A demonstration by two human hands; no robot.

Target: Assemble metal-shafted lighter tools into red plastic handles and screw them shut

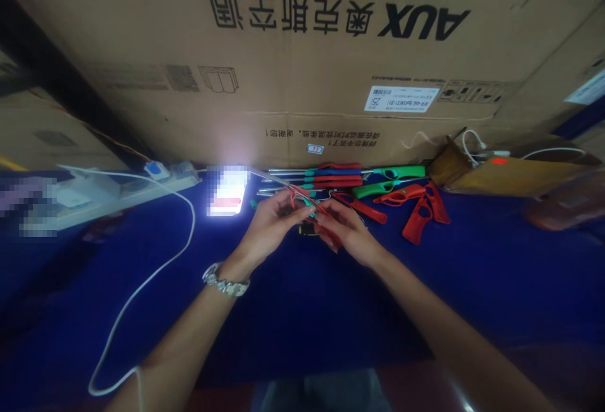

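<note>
Between my two hands is a red long-nosed lighter (325, 212) with a teal part near its middle; its metal tube points up and to the left. My left hand (276, 217), with a bracelet at the wrist, pinches it near the teal part. My right hand (345, 226) has its fingers closed around the red handle end. Just beyond the hands lies a stack of lighters (335, 176) with red and blue bodies and metal tubes. Something yellow and black (308, 229) shows partly below my hands; its kind is hidden.
Green lighters (397, 172) and loose red handle shells (418, 220) lie to the right on the blue tabletop (326, 311). A bright phone (228, 191) stands left of my hands. A white cable (191, 223) loops from a power strip (184, 176). A large cardboard box (302, 103) walls the back.
</note>
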